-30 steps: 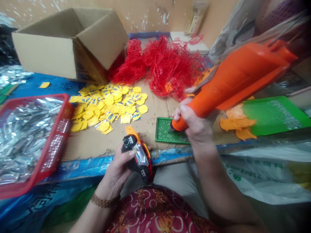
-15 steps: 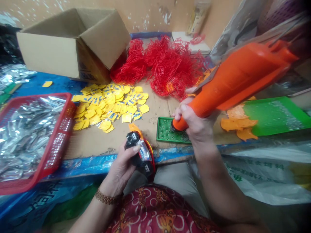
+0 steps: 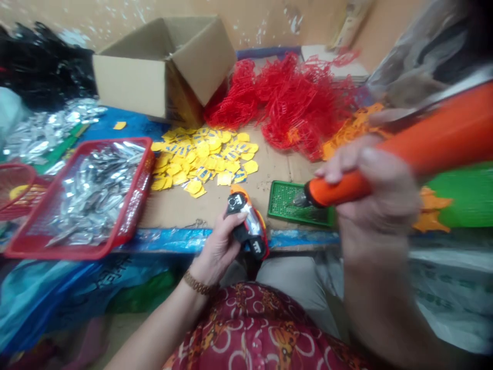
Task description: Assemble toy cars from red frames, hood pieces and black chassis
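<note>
My left hand (image 3: 219,246) is closed around a small toy car (image 3: 248,226) with black wheels, a silver body and red and orange trim, held over the table's front edge. My right hand (image 3: 370,190) grips a large orange electric screwdriver (image 3: 416,149). Its tip (image 3: 298,201) points left, lifted just above a small green tray (image 3: 287,203) of tiny screws. The screwdriver and right hand look blurred.
A red basket (image 3: 127,226) of silver foil pieces sits at the left. Yellow stickers (image 3: 204,162) lie mid-table, red plastic frames (image 3: 292,100) behind them, a cardboard box (image 3: 162,77) at the back. A bigger green tray (image 3: 462,195) and orange parts (image 3: 431,218) are on the right.
The screwdriver tip has lifted off the green screw tray and tilted flatter, closer to the camera. The view has shifted left. The left hand still holds the toy car.
</note>
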Motion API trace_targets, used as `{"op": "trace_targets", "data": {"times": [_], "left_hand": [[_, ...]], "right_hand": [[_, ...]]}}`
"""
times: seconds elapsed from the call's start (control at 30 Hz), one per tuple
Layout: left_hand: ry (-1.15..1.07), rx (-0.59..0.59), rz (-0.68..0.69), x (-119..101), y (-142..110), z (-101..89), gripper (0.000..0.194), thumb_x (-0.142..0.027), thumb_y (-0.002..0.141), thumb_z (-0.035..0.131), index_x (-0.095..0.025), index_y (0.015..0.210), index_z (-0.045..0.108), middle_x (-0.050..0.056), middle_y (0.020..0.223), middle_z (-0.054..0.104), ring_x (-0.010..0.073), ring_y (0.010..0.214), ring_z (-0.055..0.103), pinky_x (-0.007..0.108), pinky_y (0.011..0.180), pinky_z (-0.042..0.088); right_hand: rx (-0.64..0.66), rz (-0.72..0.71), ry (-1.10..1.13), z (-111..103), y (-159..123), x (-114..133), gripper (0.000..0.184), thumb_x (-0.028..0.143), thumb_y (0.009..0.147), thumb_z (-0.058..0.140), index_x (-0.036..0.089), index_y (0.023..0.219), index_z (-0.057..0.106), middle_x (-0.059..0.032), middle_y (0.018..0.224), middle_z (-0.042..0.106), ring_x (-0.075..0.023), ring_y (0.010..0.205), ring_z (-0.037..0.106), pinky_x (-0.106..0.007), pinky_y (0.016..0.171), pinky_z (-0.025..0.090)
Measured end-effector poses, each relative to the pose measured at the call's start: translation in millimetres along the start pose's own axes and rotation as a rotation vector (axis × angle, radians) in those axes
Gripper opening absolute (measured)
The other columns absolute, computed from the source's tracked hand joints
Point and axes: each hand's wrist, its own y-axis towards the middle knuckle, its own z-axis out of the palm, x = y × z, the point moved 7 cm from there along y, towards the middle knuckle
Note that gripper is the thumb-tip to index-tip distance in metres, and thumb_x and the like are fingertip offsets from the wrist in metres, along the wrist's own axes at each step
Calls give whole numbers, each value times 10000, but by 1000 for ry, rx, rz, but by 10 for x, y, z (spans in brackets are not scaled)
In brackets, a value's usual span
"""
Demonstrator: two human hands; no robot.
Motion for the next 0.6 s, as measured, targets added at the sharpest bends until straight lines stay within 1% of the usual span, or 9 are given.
{"op": "trace_targets", "data": {"times": [0.03, 0.1, 0.17, 0.23, 0.27, 0.33, 0.4, 0.5, 0.6], "left_hand": [[-21, 3, -9, 16, -7, 11, 325, -200, 655, 822, -139, 931, 660, 3, 777, 693, 124, 664, 641, 255, 707, 524], [-48, 1, -14, 43, -20, 24, 315, -193, 654, 823, -130, 920, 666, 8, 775, 696, 120, 663, 639, 247, 699, 522], [-49, -6, -8, 63, -35, 34, 304, -186, 648, 828, -123, 898, 667, 12, 760, 695, 116, 653, 635, 236, 678, 519], [-44, -3, 2, 79, -55, 56, 304, -184, 652, 829, -120, 904, 669, 12, 758, 695, 112, 649, 630, 232, 673, 519], [-42, 0, 9, 83, -66, 69, 308, -183, 655, 828, -120, 911, 670, 11, 760, 695, 110, 648, 627, 232, 673, 520], [-37, -3, 23, 87, -89, 88, 313, -180, 654, 828, -117, 919, 673, 12, 770, 698, 108, 651, 625, 232, 669, 521], [-26, -9, 25, 93, -108, 100, 311, -180, 646, 828, -111, 909, 677, 13, 761, 698, 109, 642, 621, 234, 655, 521], [-16, -12, 21, 98, -120, 104, 304, -181, 643, 822, -105, 902, 682, 14, 749, 699, 111, 629, 619, 237, 635, 522], [-25, -20, 26, 95, -119, 93, 304, -172, 649, 815, -104, 912, 680, 13, 761, 704, 109, 638, 624, 232, 634, 521]], "right_hand": [[6, -4, 54, 31, -18, 88, 175, 300, 686, 781, 239, 737, 625, 69, 592, 473, -70, 469, 497, -287, 527, 527], [22, 15, 115, 113, -68, 248, 203, 257, 679, 796, 209, 614, 609, 64, 570, 456, -49, 459, 498, -269, 510, 512], [45, 69, 141, 212, -131, 359, 274, 258, 739, 767, 206, 561, 566, 63, 573, 449, -37, 464, 503, -256, 514, 501], [79, 108, 162, 315, -191, 434, 365, 299, 800, 731, 206, 528, 506, 65, 573, 442, -31, 459, 500, -253, 523, 499], [93, 123, 162, 359, -215, 453, 394, 321, 812, 723, 204, 520, 485, 67, 570, 441, -29, 454, 497, -251, 526, 502], [111, 139, 139, 424, -248, 460, 388, 315, 799, 728, 207, 526, 473, 77, 559, 453, -28, 437, 490, -243, 527, 506], [104, 139, 125, 450, -265, 446, 347, 257, 773, 714, 214, 535, 464, 83, 552, 470, -35, 422, 482, -238, 513, 506], [94, 131, 141, 459, -285, 415, 309, 145, 695, 684, 215, 525, 434, 82, 558, 483, -46, 433, 493, -236, 522, 520], [103, 142, 139, 460, -316, 378, 244, 96, 652, 681, 225, 565, 494, 76, 583, 479, -52, 453, 503, -245, 547, 540]]}}
